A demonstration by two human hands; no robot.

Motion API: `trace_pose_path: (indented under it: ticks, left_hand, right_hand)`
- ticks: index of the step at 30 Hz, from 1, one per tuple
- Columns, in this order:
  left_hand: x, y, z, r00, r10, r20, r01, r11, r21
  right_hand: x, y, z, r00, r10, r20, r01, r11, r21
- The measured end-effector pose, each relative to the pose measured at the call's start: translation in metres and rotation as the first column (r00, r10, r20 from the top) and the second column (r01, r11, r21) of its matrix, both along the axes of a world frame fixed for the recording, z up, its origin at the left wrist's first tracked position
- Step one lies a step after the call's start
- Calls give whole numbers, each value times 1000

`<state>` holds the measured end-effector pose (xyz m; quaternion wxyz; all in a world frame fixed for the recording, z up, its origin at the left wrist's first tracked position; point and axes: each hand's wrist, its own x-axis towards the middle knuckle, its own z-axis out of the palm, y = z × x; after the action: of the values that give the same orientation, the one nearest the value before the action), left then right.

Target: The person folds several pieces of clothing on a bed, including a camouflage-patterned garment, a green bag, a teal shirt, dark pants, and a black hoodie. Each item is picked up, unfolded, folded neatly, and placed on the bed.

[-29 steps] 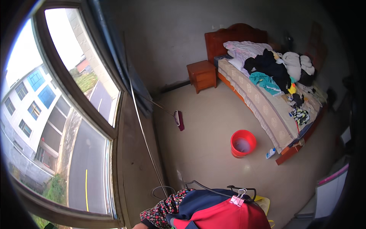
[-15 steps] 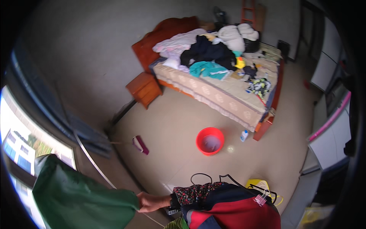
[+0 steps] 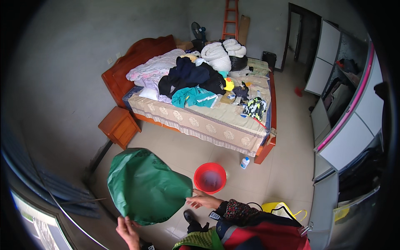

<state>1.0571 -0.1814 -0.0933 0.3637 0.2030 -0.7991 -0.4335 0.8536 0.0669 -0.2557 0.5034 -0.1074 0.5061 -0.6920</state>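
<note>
A big green plastic bag (image 3: 146, 187) is spread out in front of me, puffed up and creased. My right hand (image 3: 204, 200), in a dark floral cuff, pinches its right edge between thumb and fingers. At the bag's lower left edge, my left hand (image 3: 128, 231) grips the plastic, its fingers partly hidden by the rim. A red and navy garment (image 3: 266, 231) hangs over my right arm, with a metal clip (image 3: 306, 229) at its side. What the bag holds, if anything, cannot be seen.
A red bucket (image 3: 210, 178) of cloudy water and a white bottle (image 3: 245, 163) stand on the tiled floor. Beyond is a bed (image 3: 200, 125) heaped with clothes. A wooden nightstand (image 3: 119, 127) stands left, an open wardrobe (image 3: 348, 129) right, a yellow bag (image 3: 277, 207) near me.
The green bag has come from the window side at lower left to the middle, spread wider. My left hand has come into view on its edge. My view has shifted too.
</note>
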Motion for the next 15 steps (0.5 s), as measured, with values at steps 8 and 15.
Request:
trace_pose_path:
  ticks: [8,15]
  left_hand:
    - [-97,-104,-15,964,-249,95,251,968,-6]
    - [-217,-158,-38,878,-427,217,386,899,205]
  right_hand:
    - [-96,-80,-30,962,-152,226,112,977,180]
    - [-161,-82,-54,835,-537,121,509,837,200]
